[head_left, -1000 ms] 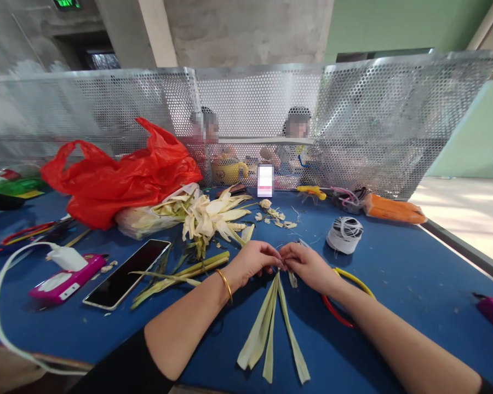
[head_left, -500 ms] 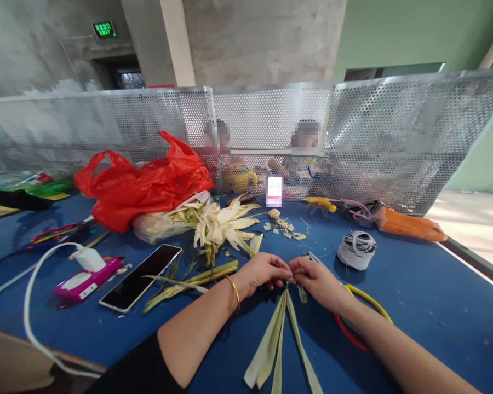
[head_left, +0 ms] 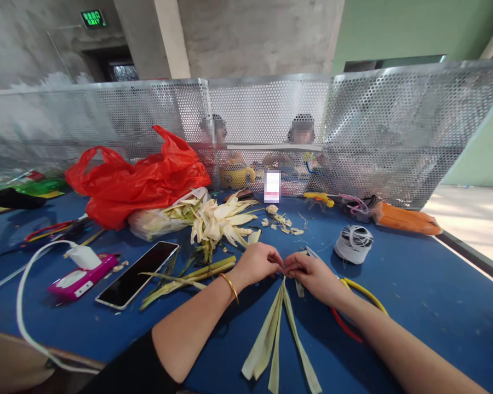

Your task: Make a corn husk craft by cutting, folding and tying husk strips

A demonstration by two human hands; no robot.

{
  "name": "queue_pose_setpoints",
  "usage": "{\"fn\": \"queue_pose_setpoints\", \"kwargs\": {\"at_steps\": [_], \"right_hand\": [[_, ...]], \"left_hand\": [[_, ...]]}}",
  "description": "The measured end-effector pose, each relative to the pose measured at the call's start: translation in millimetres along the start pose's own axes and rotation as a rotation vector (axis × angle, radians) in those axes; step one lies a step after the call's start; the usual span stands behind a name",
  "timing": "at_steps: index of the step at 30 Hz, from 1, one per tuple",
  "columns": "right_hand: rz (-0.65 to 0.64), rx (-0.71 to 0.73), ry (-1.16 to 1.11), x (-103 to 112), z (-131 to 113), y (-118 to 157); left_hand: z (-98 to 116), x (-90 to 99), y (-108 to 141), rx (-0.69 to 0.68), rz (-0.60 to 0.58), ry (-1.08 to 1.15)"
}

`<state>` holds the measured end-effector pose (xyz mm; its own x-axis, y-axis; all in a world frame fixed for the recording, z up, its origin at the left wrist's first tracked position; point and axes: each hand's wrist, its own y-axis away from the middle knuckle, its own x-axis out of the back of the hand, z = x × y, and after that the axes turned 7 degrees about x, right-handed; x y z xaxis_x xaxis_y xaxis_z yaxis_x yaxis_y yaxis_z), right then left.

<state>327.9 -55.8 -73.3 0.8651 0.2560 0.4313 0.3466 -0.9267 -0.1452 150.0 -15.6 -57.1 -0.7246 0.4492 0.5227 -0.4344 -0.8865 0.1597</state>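
Left hand [head_left: 255, 266], right hand [head_left: 315, 274] pinch top of pale-green flat husk strips [head_left: 265, 332]; long axes fan toward near edge of blue desk [head_left: 427, 306].

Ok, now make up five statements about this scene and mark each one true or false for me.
1. The left hand and right hand meet near the gathered end of the pale leaf strips. True.
2. A bangle circles the right wrist. False: the gold bangle is on the left wrist.
3. The ball of thread sits right of both hands. True.
4. The flat-lying phone's screen is lit. False: the flat-lying phone is dark.
5. The red plastic bag is left of the thread. True.
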Motion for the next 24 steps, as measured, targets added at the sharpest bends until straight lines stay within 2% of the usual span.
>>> {"fn": "queue_pose_setpoints", "kwargs": {"at_steps": [5, 9, 12, 19, 24], "right_hand": [[-0.005, 0.009, 0.036, 1, -2, 1], [-0.004, 0.011, 0.036, 1, 0, 0], [-0.005, 0.012, 0.051, 1, 2, 0], [0.063, -0.020, 0.094, 0, 5, -1], [0.068, -0.040, 0.082, 0, 7, -2]], "left_hand": [[3, -1.0, 4, -0.179, 0.143, -0.354], [5, -9.4, 8, -0.255, 0.257, -0.640], [4, -15.0, 10, -0.282, 0.275, -0.812], [0, -15.6, 9, -0.336, 0.359, -0.816], [-2, -13.9, 5, -0.420, 0.323, -0.831]]}}
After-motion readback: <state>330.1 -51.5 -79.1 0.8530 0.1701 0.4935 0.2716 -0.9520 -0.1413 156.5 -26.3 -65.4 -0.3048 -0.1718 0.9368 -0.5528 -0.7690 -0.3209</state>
